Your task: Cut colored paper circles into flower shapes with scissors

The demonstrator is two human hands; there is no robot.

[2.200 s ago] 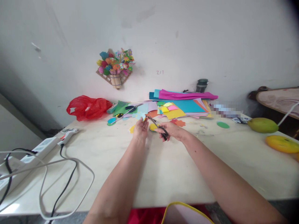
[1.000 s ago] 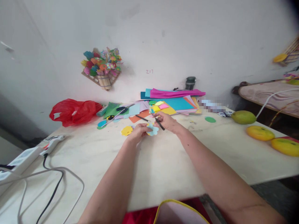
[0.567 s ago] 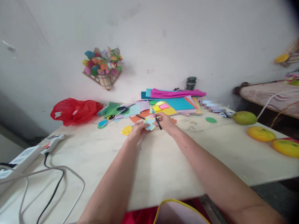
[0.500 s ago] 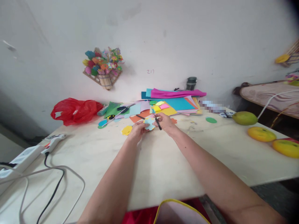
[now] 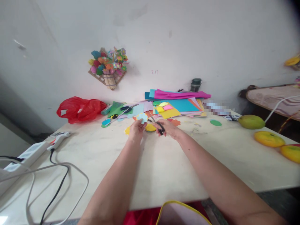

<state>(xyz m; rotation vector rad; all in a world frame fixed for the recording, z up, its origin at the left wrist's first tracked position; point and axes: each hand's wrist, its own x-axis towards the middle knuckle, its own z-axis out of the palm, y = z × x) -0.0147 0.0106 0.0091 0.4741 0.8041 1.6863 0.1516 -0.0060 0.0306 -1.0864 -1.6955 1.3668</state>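
Observation:
My left hand (image 5: pixel 136 129) pinches a light blue paper flower (image 5: pixel 142 117) with a yellow edge, held up over the table. In my right hand (image 5: pixel 170 128) is a pair of scissors (image 5: pixel 161 129) with black handles, its blades pointing left toward the flower. Between the hands a yellow paper piece (image 5: pixel 150 127) lies on the table. Another yellow cutout (image 5: pixel 127 130) is partly behind my left hand. An orange paper flower (image 5: pixel 174 122) rests just beyond my right hand.
Coloured sheets (image 5: pixel 182 106) are stacked at the back, near a second pair of scissors (image 5: pixel 127 108). A red plastic bag (image 5: pixel 82 109) sits at the back left. A power strip (image 5: pixel 28 156) with cables lies at left, mangoes (image 5: pixel 269 138) at right. A green paper oval (image 5: pixel 216 122) lies right of centre.
The blue flower has moved left and up with my left hand, away from my right hand. The scissors have turned to point more leftward, and the yellow piece between the hands now shows.

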